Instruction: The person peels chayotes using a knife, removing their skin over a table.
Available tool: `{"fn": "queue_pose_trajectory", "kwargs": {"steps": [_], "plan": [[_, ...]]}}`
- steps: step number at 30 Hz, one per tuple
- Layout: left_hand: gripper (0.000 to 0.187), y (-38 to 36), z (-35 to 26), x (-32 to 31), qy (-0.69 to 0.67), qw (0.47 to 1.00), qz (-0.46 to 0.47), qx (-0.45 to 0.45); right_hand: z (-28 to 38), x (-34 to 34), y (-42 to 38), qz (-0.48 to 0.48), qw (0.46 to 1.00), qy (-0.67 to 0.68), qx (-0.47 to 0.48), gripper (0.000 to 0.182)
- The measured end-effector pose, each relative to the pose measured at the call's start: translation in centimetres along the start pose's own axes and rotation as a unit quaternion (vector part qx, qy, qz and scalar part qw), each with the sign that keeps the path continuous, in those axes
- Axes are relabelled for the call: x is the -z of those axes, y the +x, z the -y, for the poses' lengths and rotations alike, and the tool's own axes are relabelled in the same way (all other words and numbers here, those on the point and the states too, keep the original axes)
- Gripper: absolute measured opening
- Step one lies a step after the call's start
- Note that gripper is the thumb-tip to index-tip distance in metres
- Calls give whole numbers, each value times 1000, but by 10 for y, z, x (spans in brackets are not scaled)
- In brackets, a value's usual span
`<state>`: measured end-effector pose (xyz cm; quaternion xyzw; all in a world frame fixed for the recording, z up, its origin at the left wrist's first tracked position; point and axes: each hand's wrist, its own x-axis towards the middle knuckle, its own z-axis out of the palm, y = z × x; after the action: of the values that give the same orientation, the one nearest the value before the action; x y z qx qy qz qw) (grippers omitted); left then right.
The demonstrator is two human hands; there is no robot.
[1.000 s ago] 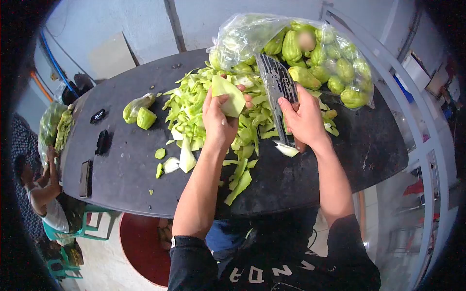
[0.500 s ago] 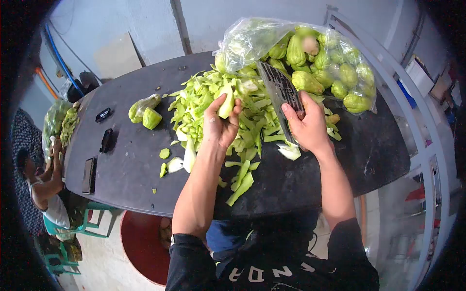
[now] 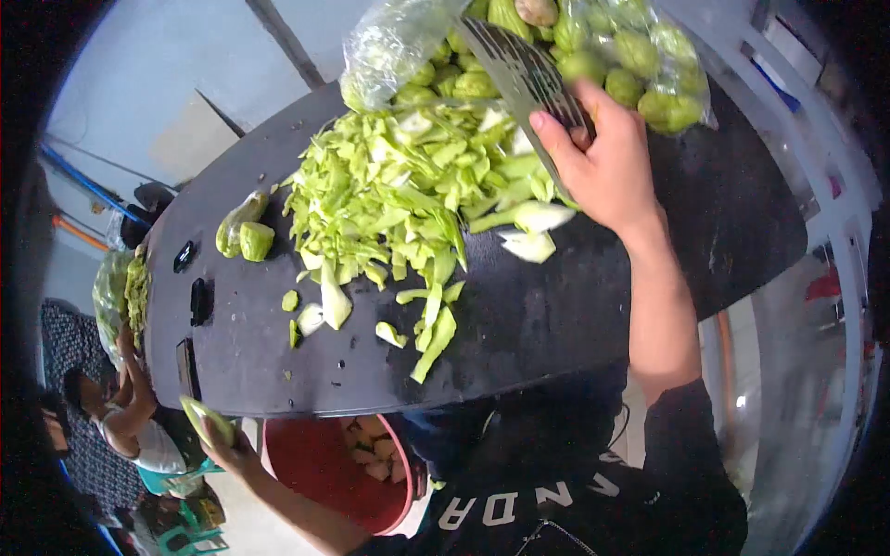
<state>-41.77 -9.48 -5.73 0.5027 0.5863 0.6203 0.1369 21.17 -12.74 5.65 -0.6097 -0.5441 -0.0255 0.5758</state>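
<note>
My left hand [image 3: 230, 452] is past the table's front edge, left of the red tub, with its fingers closed on a pale green chayote piece [image 3: 206, 422]. My right hand [image 3: 607, 162] grips a broad dark knife [image 3: 524, 79], whose blade slants up and left, with pale markings along it. Its handle is mostly hidden in the fist. Below and left of the knife spreads a heap of green chayote peelings [image 3: 389, 185]. Two pale cut pieces [image 3: 530, 246] lie near the right hand.
A clear plastic bag [image 3: 394, 51] of whole chayotes [image 3: 635, 54] lies at the table's back. Two chayotes [image 3: 243, 232] and small black objects [image 3: 197, 301] sit left. A red tub [image 3: 334, 473] with pale pieces stands below. Another person [image 3: 139, 426] works at far left.
My left hand has swung from above the peelings down and left past the table edge, carrying the chayote piece. My right hand still holds the knife. The view has shifted.
</note>
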Motion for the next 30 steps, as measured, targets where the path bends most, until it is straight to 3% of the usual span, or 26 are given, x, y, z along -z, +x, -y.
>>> {"fn": "queue_pose_trajectory", "kwargs": {"steps": [2,4,7,8,9,11,12,14,15,16,17,21,22,23,25,27,29,30], "plan": [[50,-19,54,36,-129,987,-13,100,-5,-1,0,-4,1000,-16,12,21],[36,-93,69,35,33,969,126,212,-10,-8,1,-10,999,48,17,20],[46,-193,163,33,183,934,258,167,-4,-8,0,12,997,72,-32,19],[53,-227,191,34,239,890,303,243,-4,-7,1,19,996,72,-48,19],[54,-256,167,14,316,871,316,204,-12,-9,2,14,995,89,-45,20],[33,-284,169,2,361,805,444,154,-17,-4,6,2,996,85,-42,21],[29,-287,166,-1,271,827,470,145,-20,-3,7,-1,995,90,-43,22],[28,-269,162,-11,297,787,515,167,-29,3,9,-4,996,72,-58,21],[24,-261,147,-19,155,849,424,276,-28,8,10,-7,992,91,-85,20],[23,-236,122,-25,109,833,443,313,-28,11,10,-10,987,111,-113,19],[21,-219,119,-27,28,824,358,437,-30,13,10,-15,984,143,-109,17],[25,-128,9,-45,10,897,345,275,-25,24,12,-16,977,171,-126,14],[25,-110,-25,-45,-60,893,320,311,-26,25,13,-14,977,172,-127,14],[20,-96,-40,-47,-98,912,336,216,-26,27,14,-16,981,153,-116,14],[12,-78,-97,-56,-199,884,409,105,-21,31,17,-22,984,129,-118,16],[9,-70,-145,-94,-184,878,442,23,-23,36,23,-42,984,139,-99,16],[13,-70,-186,-156,-86,885,458,20,-26,48,33,-68,987,136,-57,15],[25,-67,-207,-193,-63,861,503,41,-27,53,38,-74,986,136,-54,15]]}}
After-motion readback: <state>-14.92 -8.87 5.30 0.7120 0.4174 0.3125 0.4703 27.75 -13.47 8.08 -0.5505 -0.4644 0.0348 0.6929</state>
